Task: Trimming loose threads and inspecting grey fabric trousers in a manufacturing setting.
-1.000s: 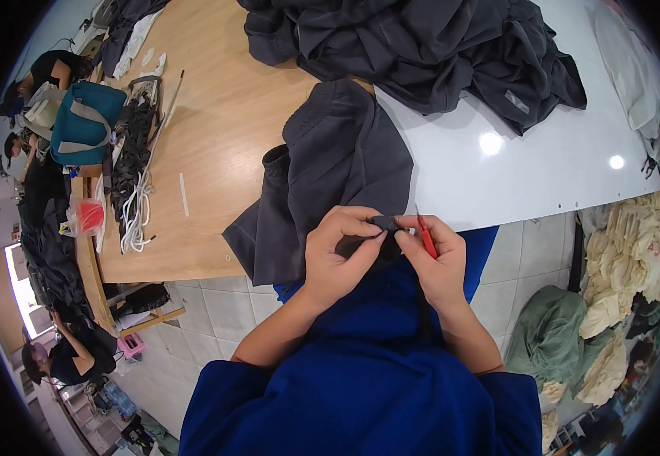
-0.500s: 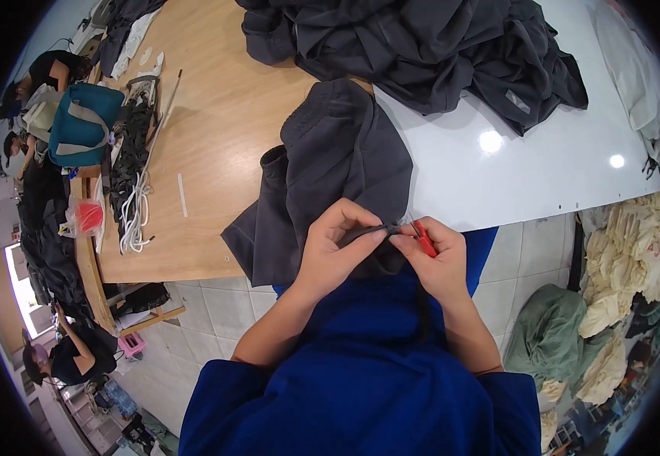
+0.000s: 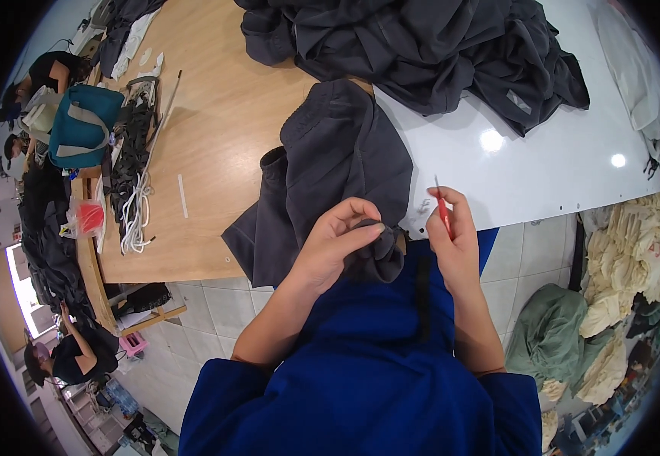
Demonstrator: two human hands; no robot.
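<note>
A pair of dark grey elastic-waist trousers lies across the near edge of the table, partly hanging over it. My left hand pinches a folded edge of this cloth between thumb and fingers at the table's edge. To its right, apart from the cloth, my right hand grips a red-handled seam ripper, its thin metal tip pointing up and away from me. Small dark thread scraps lie on the white tabletop just left of the tool.
A large heap of dark grey garments covers the far side. On the left are white cord, a teal bag and a red item in plastic. Cream cloth and green cloth sit right. Other people work at far left.
My right hand has drawn away from the cloth to the right, and the seam ripper has turned tip-up. My left hand still pinches the trousers, whose edge now bunches below its fingers.
</note>
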